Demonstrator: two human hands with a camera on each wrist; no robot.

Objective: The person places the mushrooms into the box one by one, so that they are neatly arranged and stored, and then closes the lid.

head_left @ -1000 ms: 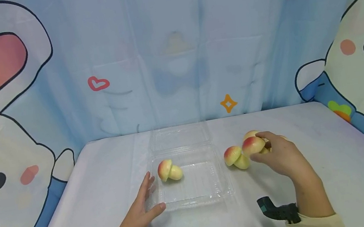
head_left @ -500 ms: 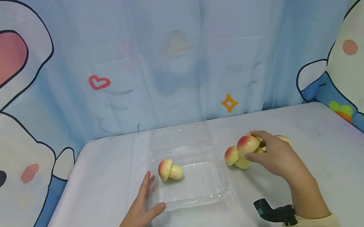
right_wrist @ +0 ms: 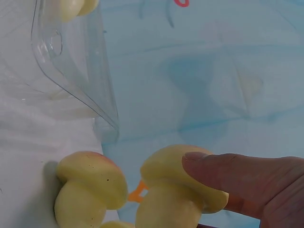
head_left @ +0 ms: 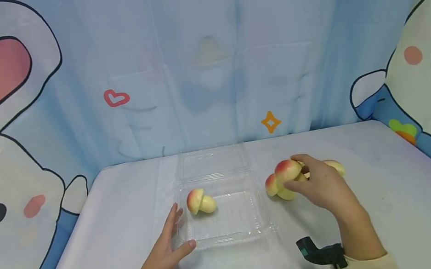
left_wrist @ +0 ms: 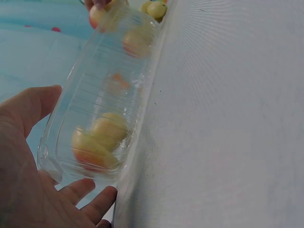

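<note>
My right hand (head_left: 325, 183) pinches a toy mushroom (head_left: 287, 170) with a red-and-yellow cap and pale yellow stem between thumb and fingers. In the right wrist view, the thumb presses on the cap of the held mushroom (right_wrist: 173, 166). A similar mushroom (right_wrist: 83, 190) lies on the table just beside it, between it and the clear plastic container (head_left: 235, 236). The container stands with its lid folded back, and one mushroom (head_left: 198, 201) lies inside at the left. My left hand (head_left: 163, 258) rests at the container's left side, thumb and fingers spread along its corner.
Partly hidden behind my right hand, another mushroom (head_left: 334, 165) lies on the table. The container's clear lid (head_left: 213, 162) lies toward the back edge. A blue cartoon curtain (head_left: 204, 61) hangs behind the white-covered table (head_left: 409, 198). A black camera mount (head_left: 321, 253) juts from my right wrist.
My right hand has moved left with the mushroom, which now overlaps the one lying beside the container. More of the mushroom behind the hand shows. The left hand and container have stayed put.
</note>
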